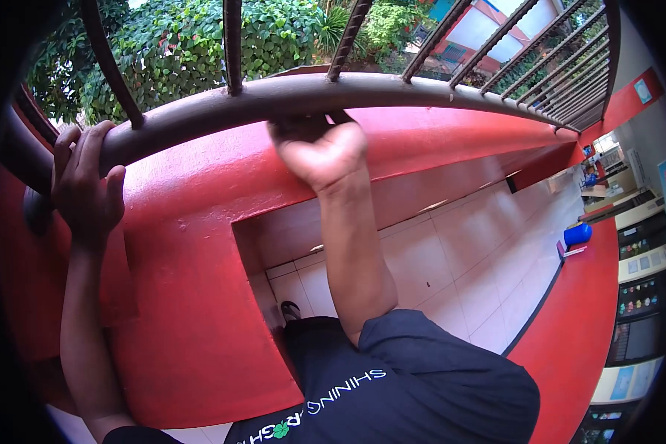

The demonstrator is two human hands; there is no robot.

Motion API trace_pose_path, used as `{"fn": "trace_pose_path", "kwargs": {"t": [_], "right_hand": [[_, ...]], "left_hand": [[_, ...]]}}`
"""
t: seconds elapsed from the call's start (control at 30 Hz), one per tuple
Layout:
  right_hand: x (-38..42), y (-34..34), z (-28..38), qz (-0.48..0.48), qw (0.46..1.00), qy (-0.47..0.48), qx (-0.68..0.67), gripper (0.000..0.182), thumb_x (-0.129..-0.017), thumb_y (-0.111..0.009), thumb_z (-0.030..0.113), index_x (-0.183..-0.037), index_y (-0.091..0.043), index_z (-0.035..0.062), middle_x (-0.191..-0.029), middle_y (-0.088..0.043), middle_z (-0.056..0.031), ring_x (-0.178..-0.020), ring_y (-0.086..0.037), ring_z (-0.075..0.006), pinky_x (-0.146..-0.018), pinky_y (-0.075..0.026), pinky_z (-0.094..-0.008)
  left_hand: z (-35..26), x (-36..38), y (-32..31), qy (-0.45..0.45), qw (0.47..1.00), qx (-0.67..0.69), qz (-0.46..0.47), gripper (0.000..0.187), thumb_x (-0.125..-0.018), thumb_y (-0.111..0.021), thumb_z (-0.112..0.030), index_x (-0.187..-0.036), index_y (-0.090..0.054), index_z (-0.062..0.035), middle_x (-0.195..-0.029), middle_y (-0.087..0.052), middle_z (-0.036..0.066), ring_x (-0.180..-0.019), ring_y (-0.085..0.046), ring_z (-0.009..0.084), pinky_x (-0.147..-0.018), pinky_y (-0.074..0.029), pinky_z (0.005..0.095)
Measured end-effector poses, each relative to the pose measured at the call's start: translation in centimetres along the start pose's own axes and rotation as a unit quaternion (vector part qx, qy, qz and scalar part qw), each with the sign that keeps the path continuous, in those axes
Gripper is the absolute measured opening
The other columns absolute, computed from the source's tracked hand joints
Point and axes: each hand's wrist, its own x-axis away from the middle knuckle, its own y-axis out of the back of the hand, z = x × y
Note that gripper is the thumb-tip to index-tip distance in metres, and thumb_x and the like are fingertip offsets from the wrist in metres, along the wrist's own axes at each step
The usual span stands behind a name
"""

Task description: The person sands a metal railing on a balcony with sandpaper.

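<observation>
Two hands grip the horizontal rail (288,100): left hand (87,185) wrapped over it, right hand (320,148) fisted around it from below, just beside an upright bar (233,44). Keeping both wrists straight and grips full seems wise.

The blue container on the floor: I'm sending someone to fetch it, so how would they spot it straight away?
Start at the long red wall under the metal railing that both hands grip. Follow the pale tiled floor to the far right, where the blue container lies beside the red kerb. It is the only bright blue thing on those tiles.
</observation>
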Motion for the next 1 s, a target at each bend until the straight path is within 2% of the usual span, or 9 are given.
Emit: {"fn": "trace_pose_path", "kwargs": {"t": [0.13,0.2,0.27,0.47,0.63,0.77,0.8,0.93,1.0], "right_hand": [[-1.2,-0.1,2.6,0.031,0.996,-0.077,-0.031,0.043,-0.108,-0.033,0.022,-0.135,-0.060,0.0023,-0.143,-0.057,-0.0226,-0.134,-0.051,-0.0414,-0.117,-0.033,-0.0649],[-1.0,-3.0,7.6,-0.015,0.994,-0.105,-0.023,0.039,-0.104,-0.037,0.022,-0.122,-0.067,0.0033,-0.128,-0.067,-0.0213,-0.121,-0.062,-0.0391,-0.109,-0.043,-0.0615],[-1.8,-1.9,6.9,0.040,0.999,0.031,-0.020,0.040,-0.106,-0.036,0.020,-0.127,-0.065,0.0025,-0.135,-0.063,-0.0236,-0.127,-0.058,-0.0389,-0.110,-0.041,-0.0603],[4.5,1.2,-2.6,-0.001,0.994,-0.096,0.053,0.037,-0.107,-0.040,0.024,-0.114,-0.069,0.0036,-0.116,-0.072,-0.0178,-0.112,-0.065,-0.0345,-0.107,-0.047,-0.0549],[3.4,-1.5,6.2,0.021,0.982,0.176,0.057,0.045,-0.113,-0.028,0.024,-0.136,-0.056,-0.0027,-0.142,-0.059,-0.0220,-0.138,-0.051,-0.0359,-0.120,-0.035,-0.0582],[5.2,-1.6,3.4,0.038,0.809,0.540,0.227,0.051,-0.112,-0.037,0.032,-0.146,-0.042,-0.0053,-0.142,-0.056,-0.0120,-0.127,-0.056,-0.0302,-0.114,-0.043,-0.0432],[5.3,-1.0,3.0,0.031,0.702,0.618,0.354,0.045,-0.112,-0.042,0.027,-0.142,-0.051,-0.0062,-0.135,-0.063,-0.0139,-0.123,-0.060,-0.0275,-0.108,-0.046,-0.0414],[4.0,1.5,0.1,0.058,0.286,0.653,0.699,0.033,-0.106,-0.051,0.014,-0.133,-0.065,0.0002,-0.135,-0.067,-0.0200,-0.131,-0.056,-0.0475,-0.113,-0.043,-0.0500],[5.6,2.1,-0.5,0.046,0.345,0.625,0.698,0.033,-0.105,-0.053,0.013,-0.134,-0.066,0.0041,-0.137,-0.065,-0.0196,-0.133,-0.053,-0.0497,-0.115,-0.041,-0.0524]], "left_hand": [[-0.2,-0.1,0.4,0.007,1.000,0.010,0.014,0.083,-0.100,-0.027,-0.074,-0.122,-0.069,-0.0059,-0.108,-0.072,0.015,-0.119,-0.059,0.0387,-0.101,-0.047,0.0495],[-0.3,-0.1,0.3,0.007,1.000,-0.001,0.003,0.086,-0.100,-0.025,-0.076,-0.122,-0.069,-0.0059,-0.108,-0.072,0.015,-0.118,-0.058,0.0385,-0.099,-0.048,0.0492],[-0.4,0.0,0.2,0.020,1.000,-0.002,0.003,0.087,-0.099,-0.024,-0.077,-0.121,-0.069,-0.0057,-0.107,-0.072,0.015,-0.118,-0.059,0.0384,-0.099,-0.048,0.0486],[-0.5,-0.3,0.6,0.021,1.000,0.018,0.011,0.088,-0.099,-0.022,-0.077,-0.121,-0.069,-0.0053,-0.107,-0.072,0.015,-0.117,-0.059,0.0383,-0.098,-0.048,0.0493],[-0.4,0.2,0.4,0.025,0.999,0.023,0.017,0.087,-0.099,-0.024,-0.077,-0.120,-0.069,-0.0048,-0.107,-0.071,0.016,-0.116,-0.059,0.0385,-0.098,-0.048,0.0494],[-0.4,0.1,0.5,0.013,1.000,0.012,0.000,0.087,-0.099,-0.025,-0.077,-0.118,-0.069,-0.0045,-0.105,-0.071,0.015,-0.116,-0.059,0.0376,-0.096,-0.049,0.0492],[-0.5,0.1,0.8,0.014,1.000,0.010,-0.002,0.087,-0.099,-0.025,-0.077,-0.118,-0.069,-0.0045,-0.105,-0.071,0.015,-0.116,-0.059,0.0376,-0.096,-0.049,0.0492],[-0.8,0.3,1.1,0.010,1.000,0.005,-0.028,0.084,-0.099,-0.028,-0.076,-0.116,-0.069,-0.0044,-0.102,-0.071,0.014,-0.113,-0.060,0.0354,-0.092,-0.050,0.0478],[-0.6,0.6,1.2,0.009,0.999,0.015,-0.030,0.082,-0.099,-0.031,-0.076,-0.116,-0.068,-0.0044,-0.102,-0.071,0.014,-0.114,-0.060,0.0344,-0.091,-0.050,0.0472]]}}
